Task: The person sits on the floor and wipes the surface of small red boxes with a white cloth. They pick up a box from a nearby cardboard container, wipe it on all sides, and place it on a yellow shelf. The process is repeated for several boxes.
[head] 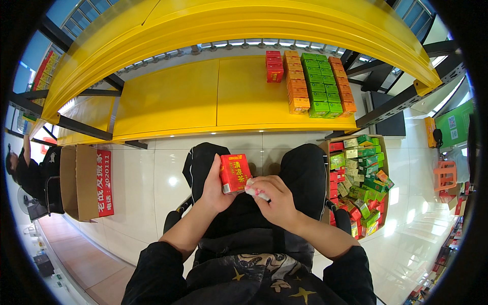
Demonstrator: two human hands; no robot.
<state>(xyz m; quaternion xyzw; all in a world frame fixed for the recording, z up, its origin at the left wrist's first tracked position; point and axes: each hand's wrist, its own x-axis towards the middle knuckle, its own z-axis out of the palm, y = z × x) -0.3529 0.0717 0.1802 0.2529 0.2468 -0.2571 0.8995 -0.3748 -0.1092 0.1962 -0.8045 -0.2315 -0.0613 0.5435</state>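
Observation:
A red tea box [233, 171] with yellow writing is in my left hand [217, 188], held upright above my lap with the fingers around its left side and bottom. My right hand [277, 202] pinches a crumpled white cloth or tissue [257, 190] with pinkish stains, pressed at the box's lower right corner. Beyond my knees, rows of small boxes stand on the yellow shelf [171, 99]: a short red row [274, 72], an orange row [298, 91], green rows [319, 87] and another orange row [343, 87].
At my right a cardboard carton [384, 167] holds many loose green, red and white boxes. An open carton [82, 183] stands on the left floor, near a seated person [32, 179]. Overhead runs a yellow shelf beam [244, 23], with black uprights at both sides. An orange stool [445, 175] stands far right.

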